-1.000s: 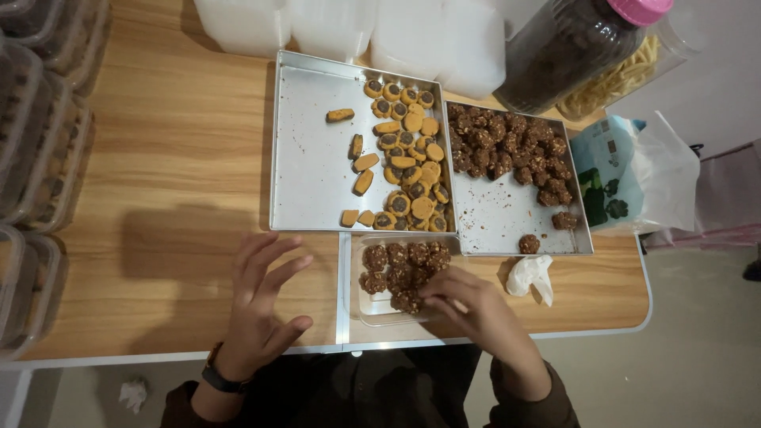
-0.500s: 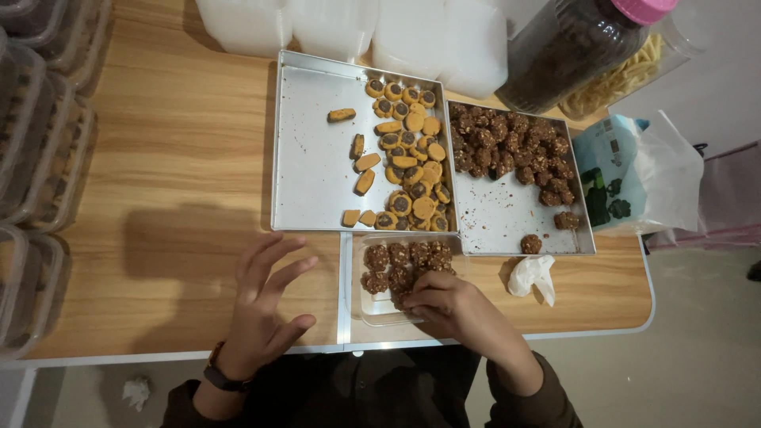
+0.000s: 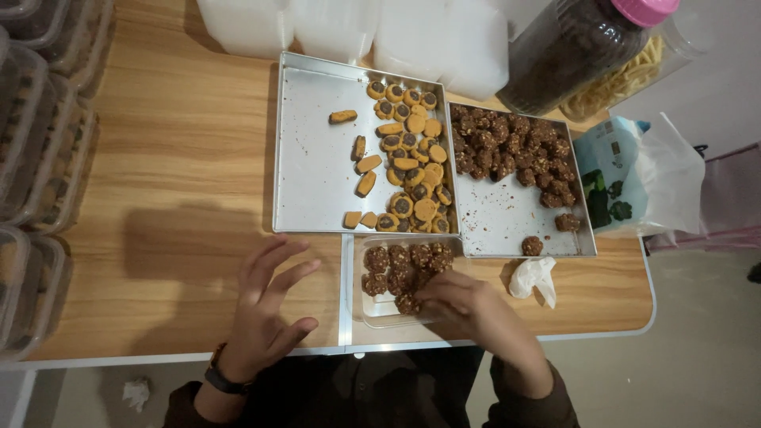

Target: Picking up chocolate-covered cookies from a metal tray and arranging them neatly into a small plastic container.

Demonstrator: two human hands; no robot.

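Note:
My right hand (image 3: 468, 305) reaches into a clear plastic container (image 3: 366, 313) at the table's front edge, its fingertips closed on a dark brown chocolate cookie (image 3: 407, 303) among several others (image 3: 404, 261) packed there. My left hand (image 3: 265, 305) rests flat on the wooden table (image 3: 182, 182) just left of the container, fingers spread and holding nothing. A dark watch band is on its wrist. Behind the container sit two metal trays: the left tray (image 3: 313, 150) holds orange cookies with dark centres (image 3: 408, 154), the right tray (image 3: 507, 218) holds dark brown cookies (image 3: 511, 147).
Stacked clear lidded containers (image 3: 36, 158) line the left edge. White plastic tubs (image 3: 357, 32) stand at the back, beside a large dark jar with a pink lid (image 3: 579, 51). A blue-and-white bag (image 3: 634, 174) lies right. A crumpled tissue (image 3: 533, 277) sits near my right hand.
My right hand has shifted a little left inside the container, onto the front cookies. My left hand has stayed spread on the table.

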